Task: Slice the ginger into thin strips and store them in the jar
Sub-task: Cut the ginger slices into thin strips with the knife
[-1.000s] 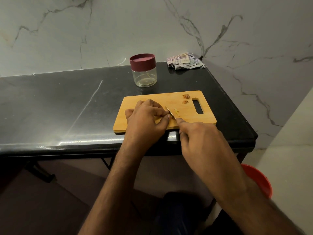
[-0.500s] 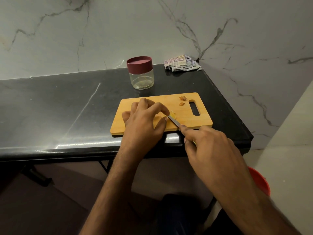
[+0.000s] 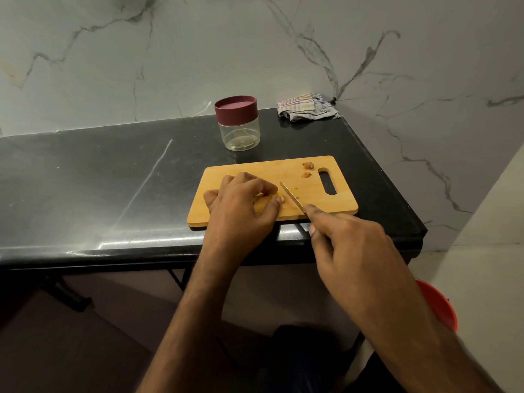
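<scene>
Ginger (image 3: 270,200): on the cutting board (image 3: 249,168), pinned under curled left-hand fingers
Left hand (image 3: 241,207): pinching the ginger
Right hand (image 3: 351,251): gripping the knife (image 3: 292,198) — blade just beside the ginger
Jar (image 3: 238,123): lidded, behind the board on the bench (image 3: 99,177)

The counter (image 3: 113,180) is black polished stone, glossy enough to carry pale streaks of reflected light. On it lies a cutting board (image 3: 255,171) of light wood, smooth and matt, with a fine straight grain. The knife (image 3: 292,197) has a thin metal blade with a dull sheen. The jar (image 3: 240,134) has a clear, smooth see-through body, glass or plastic I cannot tell, under a maroon lid (image 3: 236,106) of matt plastic. The rag (image 3: 307,110) is crumpled checked woven cloth. The wall (image 3: 198,52) is white veined marble, smooth with a soft sheen.
</scene>
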